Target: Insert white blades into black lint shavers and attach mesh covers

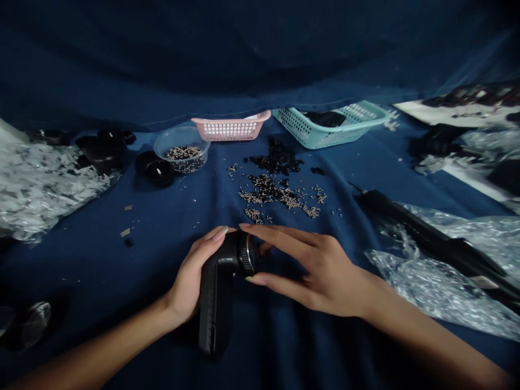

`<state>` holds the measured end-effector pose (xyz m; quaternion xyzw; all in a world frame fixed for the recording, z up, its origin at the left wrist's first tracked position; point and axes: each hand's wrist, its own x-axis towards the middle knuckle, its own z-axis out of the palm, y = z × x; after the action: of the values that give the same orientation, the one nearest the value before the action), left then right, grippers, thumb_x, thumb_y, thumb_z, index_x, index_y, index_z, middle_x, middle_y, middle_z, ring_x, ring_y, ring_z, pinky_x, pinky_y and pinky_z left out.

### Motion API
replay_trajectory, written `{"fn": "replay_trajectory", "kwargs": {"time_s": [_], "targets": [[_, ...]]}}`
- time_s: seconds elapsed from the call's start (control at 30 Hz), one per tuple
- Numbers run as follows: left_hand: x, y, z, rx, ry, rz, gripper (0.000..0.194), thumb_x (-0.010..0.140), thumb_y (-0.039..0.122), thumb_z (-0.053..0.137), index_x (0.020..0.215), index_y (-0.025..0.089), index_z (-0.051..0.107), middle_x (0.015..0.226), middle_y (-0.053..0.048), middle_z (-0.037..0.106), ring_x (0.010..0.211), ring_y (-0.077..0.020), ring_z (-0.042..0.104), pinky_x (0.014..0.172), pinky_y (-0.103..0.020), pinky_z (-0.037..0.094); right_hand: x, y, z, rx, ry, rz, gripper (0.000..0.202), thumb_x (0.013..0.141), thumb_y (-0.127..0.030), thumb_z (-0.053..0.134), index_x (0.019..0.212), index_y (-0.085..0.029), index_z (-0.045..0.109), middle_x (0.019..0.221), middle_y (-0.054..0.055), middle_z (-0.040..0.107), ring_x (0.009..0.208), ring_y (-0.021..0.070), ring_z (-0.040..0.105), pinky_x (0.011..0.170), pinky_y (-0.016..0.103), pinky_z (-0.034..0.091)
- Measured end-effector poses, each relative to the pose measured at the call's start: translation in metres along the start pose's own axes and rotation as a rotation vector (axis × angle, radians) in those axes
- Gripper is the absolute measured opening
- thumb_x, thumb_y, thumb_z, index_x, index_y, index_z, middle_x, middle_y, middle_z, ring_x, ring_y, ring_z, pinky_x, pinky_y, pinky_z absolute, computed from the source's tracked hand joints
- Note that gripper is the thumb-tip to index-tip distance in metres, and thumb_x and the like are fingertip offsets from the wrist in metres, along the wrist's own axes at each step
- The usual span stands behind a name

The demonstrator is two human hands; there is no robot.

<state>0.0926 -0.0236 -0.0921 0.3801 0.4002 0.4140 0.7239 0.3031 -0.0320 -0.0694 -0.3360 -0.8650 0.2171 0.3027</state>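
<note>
My left hand is wrapped round the upper part of a black, angled handheld device, which may be a lint shaver. Its thumb lies along the top, and the handle points down towards me. The device's round head has a ribbed silver ring and faces right. My right hand grips this head from the right, fingers on its upper edge and thumb on its lower edge. The head's front face is mostly hidden by the right fingers.
Loose small screws and black pieces lie ahead. Behind are a tub of screws, a pink basket and a teal basket. A black electric screwdriver rests on plastic at right; a bag of white pieces sits left.
</note>
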Motion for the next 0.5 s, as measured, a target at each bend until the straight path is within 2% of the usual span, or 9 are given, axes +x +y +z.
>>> {"fn": "replay_trajectory", "kwargs": {"time_s": [0.17, 0.3, 0.4, 0.5], "targets": [[-0.001, 0.0, 0.001, 0.052, 0.036, 0.023, 0.029, 0.094, 0.042, 0.057, 0.095, 0.02, 0.075, 0.093, -0.002, 0.072, 0.096, -0.0213, 0.062, 0.093, -0.029, 0.046, 0.002, -0.001, 0.004, -0.004, 0.056, 0.04, 0.053, 0.099, -0.04, 0.062, 0.138, -0.004, 0.055, 0.123, 0.017, 0.072, 0.104, 0.0205, 0.074, 0.098, 0.03, 0.06], [-0.003, -0.001, 0.002, 0.088, 0.051, 0.065, 0.029, 0.094, 0.044, 0.058, 0.093, 0.02, 0.075, 0.085, -0.001, 0.069, 0.09, -0.018, 0.06, 0.086, -0.024, 0.048, 0.007, -0.001, 0.006, 0.053, 0.082, 0.065, 0.04, 0.097, -0.042, 0.066, 0.12, -0.009, 0.065, 0.112, 0.012, 0.073, 0.096, 0.0183, 0.073, 0.087, 0.027, 0.06], [-0.005, -0.001, 0.002, 0.118, 0.067, 0.078, 0.027, 0.094, 0.042, 0.058, 0.095, 0.021, 0.076, 0.09, 0.0, 0.07, 0.095, -0.0171, 0.061, 0.087, -0.021, 0.048, 0.008, -0.002, 0.012, 0.091, 0.124, 0.102, 0.036, 0.094, -0.044, 0.068, 0.11, -0.011, 0.068, 0.11, 0.012, 0.071, 0.101, 0.0195, 0.07, 0.091, 0.029, 0.057], [-0.006, -0.001, 0.002, 0.123, 0.062, 0.093, 0.026, 0.095, 0.041, 0.059, 0.097, 0.023, 0.077, 0.096, 0.0, 0.073, 0.097, -0.0165, 0.062, 0.087, -0.02, 0.048, 0.007, -0.001, 0.014, 0.097, 0.158, 0.17, 0.038, 0.094, -0.048, 0.067, 0.102, -0.011, 0.069, 0.104, 0.012, 0.069, 0.093, 0.02, 0.069, 0.087, 0.032, 0.057]]}}
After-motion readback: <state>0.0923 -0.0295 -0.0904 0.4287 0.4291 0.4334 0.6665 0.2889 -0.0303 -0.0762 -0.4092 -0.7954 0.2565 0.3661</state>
